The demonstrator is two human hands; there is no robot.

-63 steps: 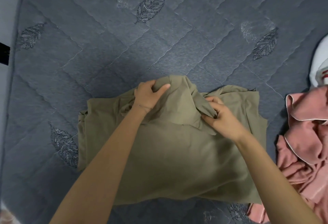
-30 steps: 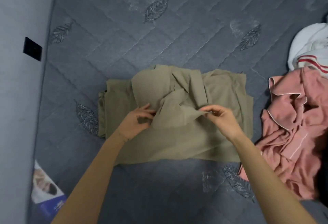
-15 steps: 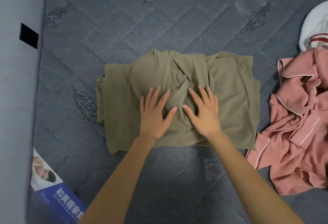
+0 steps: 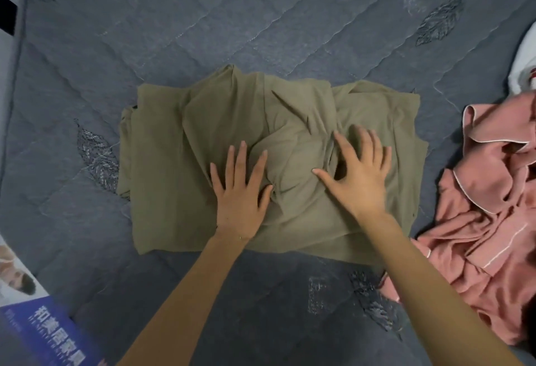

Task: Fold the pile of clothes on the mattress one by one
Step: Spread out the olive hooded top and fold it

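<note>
An olive-green garment [image 4: 162, 162] lies partly folded in the middle of the grey quilted mattress [image 4: 203, 32], its sleeves turned in over the body. My left hand [image 4: 239, 191] lies flat on its centre with fingers spread. My right hand [image 4: 358, 174] presses flat just to the right, slightly blurred, over a bunched crease. A crumpled pink garment with white piping [image 4: 487, 206] lies at the right, touching the green one's lower right corner. A white garment with red stripes [image 4: 525, 67] shows at the right edge.
The mattress's left edge runs beside a pale wall [image 4: 8, 81] with a black socket [image 4: 6, 17]. A blue and white printed label [image 4: 37, 328] sits at the bottom left corner. Bare mattress stretches beyond the green garment.
Both hands let go of the sleeve fabric they pinched and laid flat on the garment. In the last half second the right hand slid to the right across the cloth.
</note>
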